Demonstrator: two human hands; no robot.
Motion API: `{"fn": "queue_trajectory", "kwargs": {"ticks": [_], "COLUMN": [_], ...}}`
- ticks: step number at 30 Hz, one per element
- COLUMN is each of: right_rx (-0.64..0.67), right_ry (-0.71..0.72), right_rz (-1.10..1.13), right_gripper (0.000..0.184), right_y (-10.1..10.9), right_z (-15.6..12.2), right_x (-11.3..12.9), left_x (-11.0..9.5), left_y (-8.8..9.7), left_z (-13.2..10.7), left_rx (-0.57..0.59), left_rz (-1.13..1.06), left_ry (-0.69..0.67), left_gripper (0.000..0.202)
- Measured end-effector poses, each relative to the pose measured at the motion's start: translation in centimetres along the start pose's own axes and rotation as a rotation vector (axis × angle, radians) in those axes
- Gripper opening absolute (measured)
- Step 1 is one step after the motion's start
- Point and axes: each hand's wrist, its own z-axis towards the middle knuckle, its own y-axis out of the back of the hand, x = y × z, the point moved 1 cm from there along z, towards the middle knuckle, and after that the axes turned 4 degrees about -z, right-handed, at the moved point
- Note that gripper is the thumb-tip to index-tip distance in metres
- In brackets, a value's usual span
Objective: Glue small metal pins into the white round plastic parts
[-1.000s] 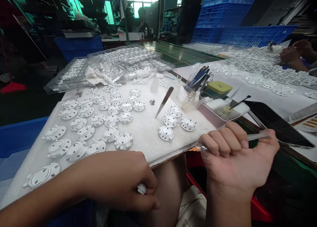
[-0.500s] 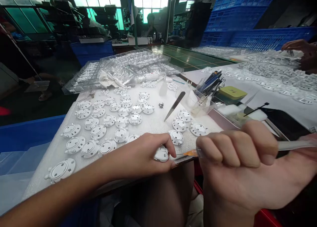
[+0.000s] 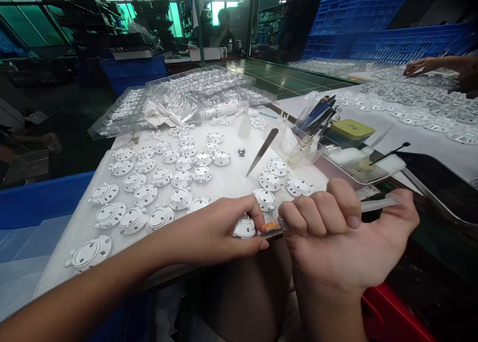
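Note:
My left hand (image 3: 235, 225) is closed around a small white turtle-shaped plastic part (image 3: 244, 228) at the foam sheet's front edge. In my right hand (image 3: 328, 232), fingers wrapped and thumb out at its rear end, is a clear syringe (image 3: 379, 203) with an orange needle hub (image 3: 270, 226). The thin needle points left and meets the side of the held part; whether it goes into a hole I cannot tell. Many like parts (image 3: 182, 198) lie in loose rows on the white foam sheet (image 3: 231, 180). Tweezers (image 3: 263, 152) lie beyond my hands, beside a little heap of tiny dark pieces (image 3: 241, 153).
Clear trays (image 3: 123, 110) of small white pieces and a plastic bag (image 3: 175, 105) stand at the back. To the right are a pen holder (image 3: 317, 120), a yellow-lidded box (image 3: 353, 129) and a dark tablet-like panel (image 3: 440, 177). A co-worker's hand (image 3: 423, 65) works over white parts at far right.
My right hand has moved left with the syringe, bringing the needle up to the held part. My left hand keeps its grip nearly in place. The co-worker's hand has shifted left.

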Motion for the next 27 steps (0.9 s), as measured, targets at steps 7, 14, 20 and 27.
{"fn": "queue_trajectory", "kwargs": {"ticks": [7,14,20,27], "right_rx": [-0.017,-0.055,-0.034,-0.019], "right_ry": [-0.014,-0.034,-0.029,-0.024], "right_rz": [0.036,0.092,0.078,0.068], "right_gripper": [0.054,0.053,0.051,0.050], "right_y": [0.08,0.01,0.02,0.04], "right_z": [-0.22,-0.17,-0.05,-0.21], "right_x": [-0.46,-0.49,-0.48,-0.43], "left_x": [0.12,0.24,0.13,-0.04], "left_y": [-0.10,-0.07,-0.03,-0.08], "left_z": [0.03,-0.04,0.11,0.09], "left_rx": [0.023,0.034,0.038,0.035], "left_rz": [0.003,0.025,0.030,0.043], "left_ry": [-0.002,0.010,0.020,0.022], "left_gripper": [0.014,0.015,0.016,0.015]}}
